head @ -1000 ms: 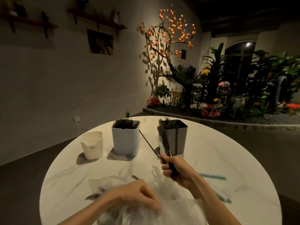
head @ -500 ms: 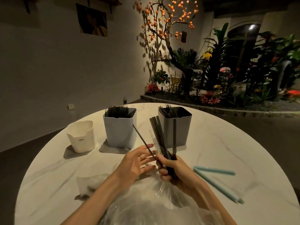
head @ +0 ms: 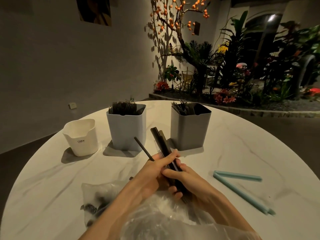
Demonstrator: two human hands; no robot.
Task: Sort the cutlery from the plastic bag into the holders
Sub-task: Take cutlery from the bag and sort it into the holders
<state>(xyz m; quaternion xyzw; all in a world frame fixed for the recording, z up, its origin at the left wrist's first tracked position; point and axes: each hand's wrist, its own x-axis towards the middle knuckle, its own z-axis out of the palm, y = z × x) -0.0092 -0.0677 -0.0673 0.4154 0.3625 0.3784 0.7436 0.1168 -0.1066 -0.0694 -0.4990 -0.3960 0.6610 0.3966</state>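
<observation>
A bundle of dark cutlery handles [head: 160,142] stands up between my two hands over the round white table [head: 242,153]. My right hand [head: 183,181] grips the bundle low down. My left hand [head: 155,170] closes its fingers around the same bundle from the left, and one thin dark piece [head: 143,148] sticks out slanting to the left. A clear plastic bag [head: 155,220] with more dark cutlery lies crumpled under my forearms. Behind stand three holders: a white one [head: 80,137], a pale blue one [head: 127,130] filled with forks, and a grey one [head: 189,130] partly filled.
A light blue bag clip [head: 242,187] lies open on the table to the right of my hands. The table's far edge curves behind the holders, with dark floor beyond and a planted bed with a lit tree at the back right.
My left hand left the plastic bag, rose and closed on the cutlery bundle held by my right hand. The view tilted down and closer to the table.
</observation>
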